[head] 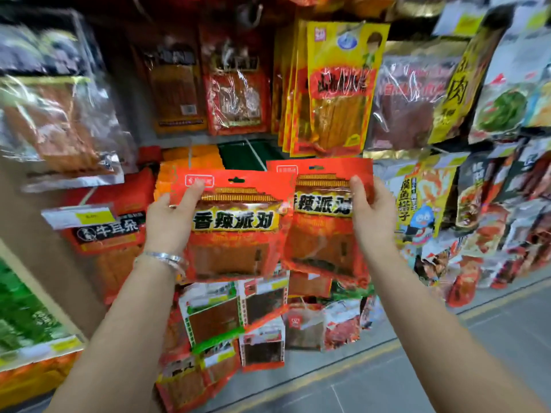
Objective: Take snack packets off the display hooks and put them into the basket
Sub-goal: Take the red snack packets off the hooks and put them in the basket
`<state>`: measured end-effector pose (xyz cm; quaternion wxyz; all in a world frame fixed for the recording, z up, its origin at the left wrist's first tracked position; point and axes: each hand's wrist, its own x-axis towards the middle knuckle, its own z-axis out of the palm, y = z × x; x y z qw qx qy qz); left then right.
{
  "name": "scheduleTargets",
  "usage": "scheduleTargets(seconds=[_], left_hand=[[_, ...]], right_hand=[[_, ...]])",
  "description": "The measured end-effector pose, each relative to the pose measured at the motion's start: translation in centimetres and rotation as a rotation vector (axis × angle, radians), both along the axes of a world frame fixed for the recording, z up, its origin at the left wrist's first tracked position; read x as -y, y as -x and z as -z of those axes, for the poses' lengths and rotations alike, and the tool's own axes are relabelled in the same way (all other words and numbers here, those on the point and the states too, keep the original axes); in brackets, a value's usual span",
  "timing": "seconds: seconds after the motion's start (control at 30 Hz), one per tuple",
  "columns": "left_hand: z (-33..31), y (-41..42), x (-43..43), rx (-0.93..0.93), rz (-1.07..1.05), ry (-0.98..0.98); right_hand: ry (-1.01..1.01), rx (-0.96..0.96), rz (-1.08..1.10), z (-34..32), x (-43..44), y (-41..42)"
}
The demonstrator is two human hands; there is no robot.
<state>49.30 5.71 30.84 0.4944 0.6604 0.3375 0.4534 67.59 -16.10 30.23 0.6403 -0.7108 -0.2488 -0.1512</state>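
We have a red snack packet in each hand, both held up below the yellow packet (340,84) that hangs on the display. Our left hand (170,222) pinches the top left corner of the left red packet (238,228), thumb on the front. This packet sits below and to the left of the yellow one. Our right hand (372,216) grips the upper right edge of the right red packet (322,234), thumb across its face, directly below the yellow packet. The left packet overlaps the right one's left edge.

Both hang holes look free of any hook, so we judge the lift-off done and the carry to the basket next. The basket is not in view; we cannot tell where it stands relative to the yellow packet, so we should look down and find it before lowering anything.

To do this well, we hold each packet by its sealed border rather than the filled middle, so the thin film does not crumple. We draw both straight back from the yellow packet's row before dropping our arms, because more packets crowd the display below it and a trailing corner could knock one loose. The two pouches are slippery and overlapping, so we separate them a little and set them down one at a time.
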Motion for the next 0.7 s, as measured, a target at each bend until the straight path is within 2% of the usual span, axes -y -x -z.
scheduleTargets(seconds=[0.13, 0.33, 0.47, 0.7], left_hand=[[-4.3, -1.3, -2.3, 0.169, -0.020, -0.004], [-8.6, -2.4, -4.0, 0.329, -0.023, -0.002], [-10.6, -3.2, -4.6, 0.355, -0.026, 0.003], [-12.8, -4.3, -4.8, 0.430, -0.039, -0.040]], right_hand=[[-0.066, 0.017, -0.080, -5.0, -3.8, -2.5], [-0.225, 0.061, -0.180, -11.8, -9.1, -4.9], [-0.292, 0.044, -0.276, -15.1, -12.0, -6.0], [-0.299, 0.075, -0.371, -18.4, -15.3, -7.6]])
